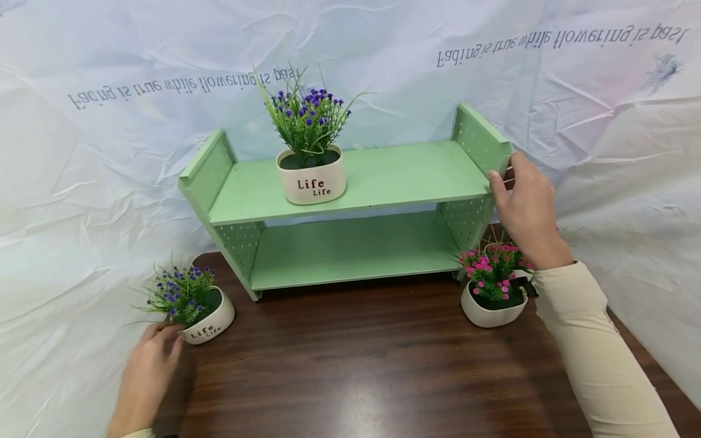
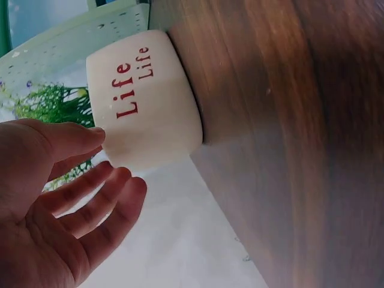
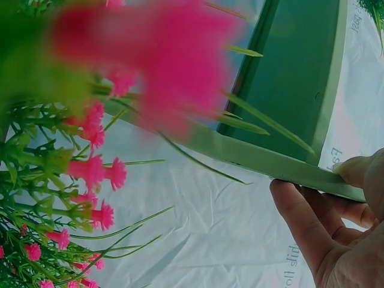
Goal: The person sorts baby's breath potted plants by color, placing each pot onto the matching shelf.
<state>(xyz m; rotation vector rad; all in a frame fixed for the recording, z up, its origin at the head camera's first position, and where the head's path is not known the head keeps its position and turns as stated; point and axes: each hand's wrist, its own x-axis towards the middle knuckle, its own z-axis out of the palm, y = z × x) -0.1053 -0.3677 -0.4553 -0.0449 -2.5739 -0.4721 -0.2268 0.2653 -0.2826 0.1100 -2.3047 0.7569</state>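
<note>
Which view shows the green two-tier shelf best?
The head view: it shows the green two-tier shelf with both levels and both perforated side panels. The left wrist view catches only a perforated part, beyond the cream pot; the right wrist view shows one end, partly behind pink flowers, with the right hand gripping it.

We're seeing a dark wood-grain tabletop (image 1: 306,359) carrying a green two-tier shelf (image 1: 405,173). Upper board's holding a centre-left pot (image 1: 311,182), purple flowers. On the tabletop we're also getting a left-end purple pot (image 1: 210,319), a front pink pot (image 1: 491,311) and a half-hidden rear pink pot (image 1: 523,274) at right.
</note>
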